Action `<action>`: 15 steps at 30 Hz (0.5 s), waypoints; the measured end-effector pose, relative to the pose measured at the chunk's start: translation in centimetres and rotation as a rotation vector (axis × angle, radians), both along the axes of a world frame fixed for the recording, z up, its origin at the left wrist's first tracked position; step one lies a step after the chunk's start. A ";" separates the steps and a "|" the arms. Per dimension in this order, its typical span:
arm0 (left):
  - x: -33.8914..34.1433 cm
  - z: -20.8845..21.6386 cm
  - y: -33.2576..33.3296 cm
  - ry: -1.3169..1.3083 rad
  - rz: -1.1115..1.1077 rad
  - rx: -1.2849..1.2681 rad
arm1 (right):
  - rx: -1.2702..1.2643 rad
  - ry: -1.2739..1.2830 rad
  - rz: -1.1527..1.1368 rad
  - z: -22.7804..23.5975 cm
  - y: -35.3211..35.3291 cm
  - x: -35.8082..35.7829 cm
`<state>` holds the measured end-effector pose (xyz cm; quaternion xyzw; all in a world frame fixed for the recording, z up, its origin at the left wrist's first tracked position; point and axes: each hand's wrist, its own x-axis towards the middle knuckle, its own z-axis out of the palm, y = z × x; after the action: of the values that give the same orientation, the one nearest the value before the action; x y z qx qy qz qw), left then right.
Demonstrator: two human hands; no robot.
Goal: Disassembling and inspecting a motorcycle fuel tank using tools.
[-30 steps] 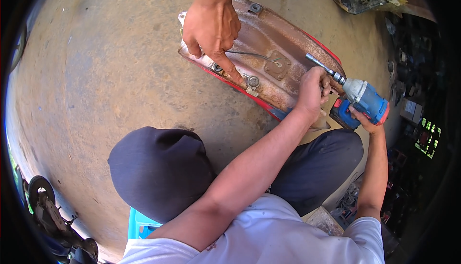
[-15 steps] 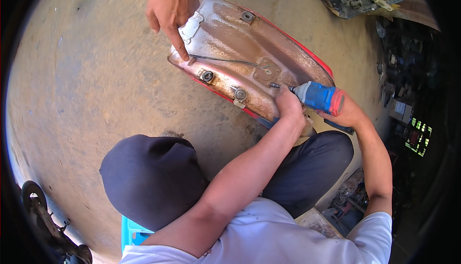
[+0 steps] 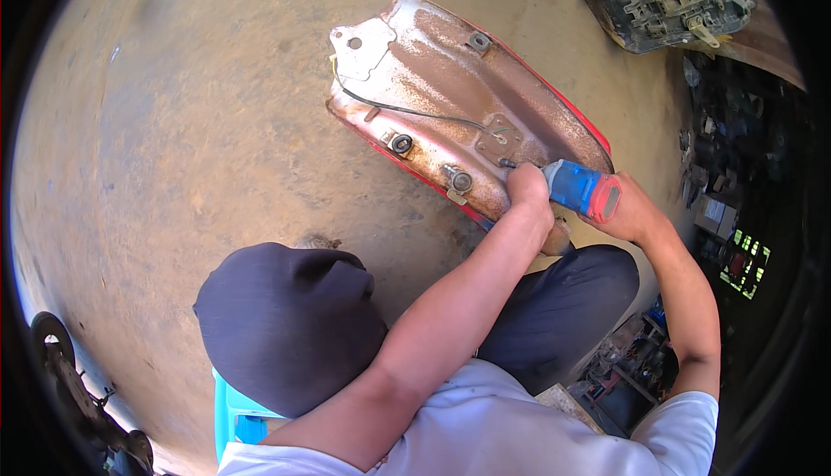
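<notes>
A motorcycle fuel tank (image 3: 450, 78) lies on the floor with its rusty underside up and its red edges showing. A thin black cable (image 3: 407, 112) runs across it to a small bolted plate (image 3: 499, 137). My right hand (image 3: 628, 209) grips a blue and red cordless impact driver (image 3: 573, 186), whose handle is mostly hidden. At the driver's front, my left hand (image 3: 528, 187) is closed around its bit, though most fingers are out of sight. The bit's tip (image 3: 506, 163) points at the near edge of the plate.
A dark seat base (image 3: 671, 4) lies at the far right. Cluttered parts and a box (image 3: 717, 215) fill the right side. At lower left are a wheel and metal frame (image 3: 74, 381). Beside my left leg (image 3: 290, 329) is a turquoise stool (image 3: 229, 411).
Another person's hand, which was pointing at the tank's far left end, has left the view and uncovers a white metal piece. The view has shifted slightly; both my hands stay at the driver.
</notes>
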<state>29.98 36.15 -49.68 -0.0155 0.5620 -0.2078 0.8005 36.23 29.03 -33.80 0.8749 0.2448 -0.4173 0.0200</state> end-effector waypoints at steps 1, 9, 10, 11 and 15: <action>0.2 -0.6 0.0 0.010 0.025 0.007 | 0.001 0.004 0.007 -0.1 0.1 -0.3; 1.5 -0.9 0.7 0.090 -0.014 -0.062 | -0.009 0.015 0.067 -1.3 -0.9 -0.7; 1.5 -0.6 0.8 0.095 -0.011 -0.064 | -0.011 0.020 0.069 -1.4 -1.3 -0.7; 1.7 -0.6 0.7 0.105 0.010 -0.060 | 0.000 0.010 0.088 -1.7 -1.4 -0.7; 1.6 -1.3 -0.1 0.100 0.008 -0.037 | 0.070 0.016 0.137 -2.4 -2.5 -0.1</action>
<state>31.55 36.09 -51.01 -0.0431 0.5971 -0.2138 0.7719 36.16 26.53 -36.21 0.8529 0.3188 -0.4132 0.0159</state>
